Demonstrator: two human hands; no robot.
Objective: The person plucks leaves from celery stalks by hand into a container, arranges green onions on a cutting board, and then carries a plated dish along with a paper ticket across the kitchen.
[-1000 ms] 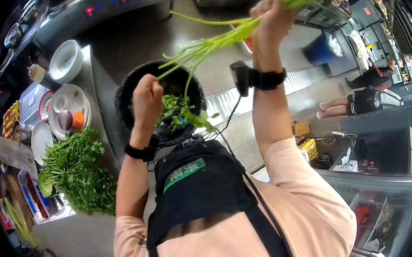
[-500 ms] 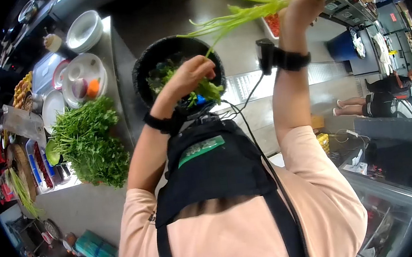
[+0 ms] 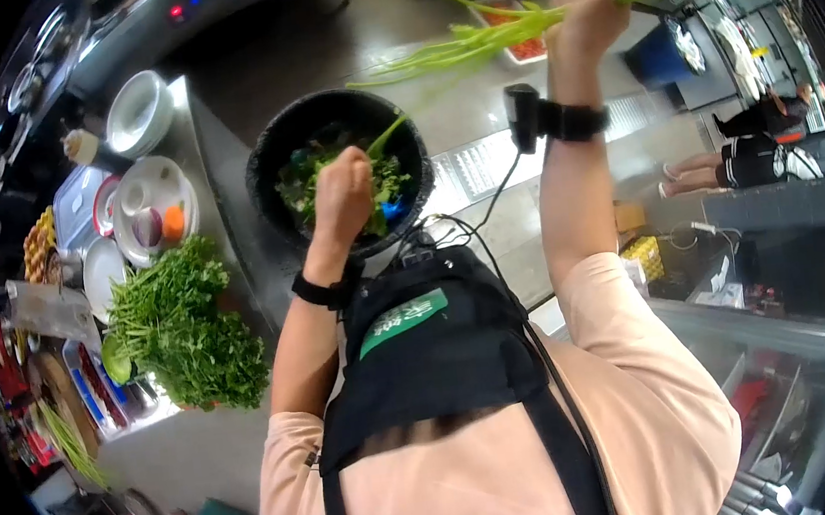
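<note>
My right hand is raised at the upper right, its fingers wrapped round a bunch of celery. The roots point right, and the thin stalks reach left above the bin. My left hand is closed over the black bin. A thin green celery stem sticks out above its fingers. Part of that stem is hidden by the hand. Inside the bin lie leafy green scraps and a bit of blue.
Left of the bin, a steel counter carries a heap of leafy herbs, a plate with an onion and carrot, and stacked white bowls. A tub of red pieces is beyond the celery. Another person is far right.
My left hand has moved down and left, over the middle of the bin. Leaves that hung below it no longer show there. My right hand still grips the celery; the whole view has shifted slightly.
</note>
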